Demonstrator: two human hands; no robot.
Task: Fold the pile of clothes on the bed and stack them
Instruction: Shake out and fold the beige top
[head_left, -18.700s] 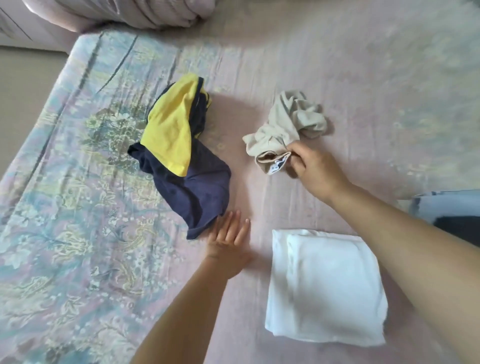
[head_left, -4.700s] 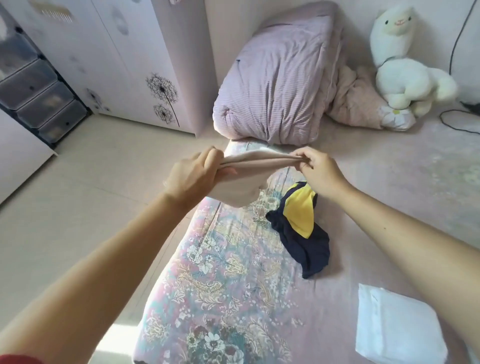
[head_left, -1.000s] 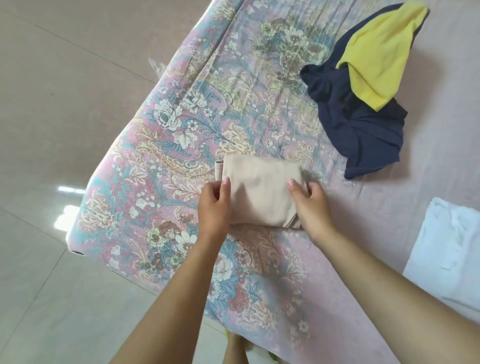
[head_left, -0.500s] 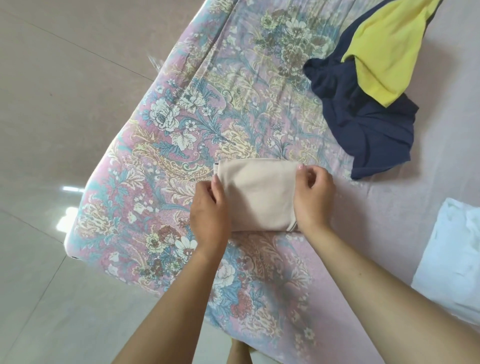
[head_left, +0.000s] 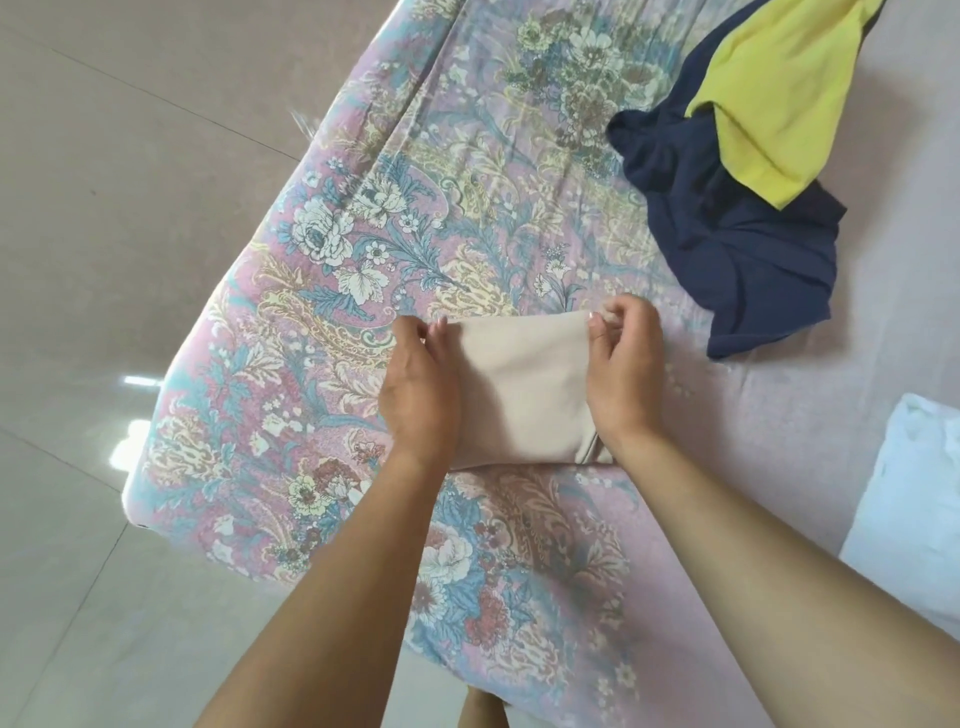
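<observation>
Both forearms are bare to the frame's edge — no sleeves, watch or rings on the left hand (head_left: 415, 384) or right hand (head_left: 621, 369).

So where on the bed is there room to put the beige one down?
Bare pink sheet lies between the navy and yellow garment and the white folded cloth. Flowered sheet beyond the beige cloth is free too.

folded cloth (head_left: 519, 387) on bed (head_left: 363, 249); crumpled garment (head_left: 727, 234) behind right
</observation>
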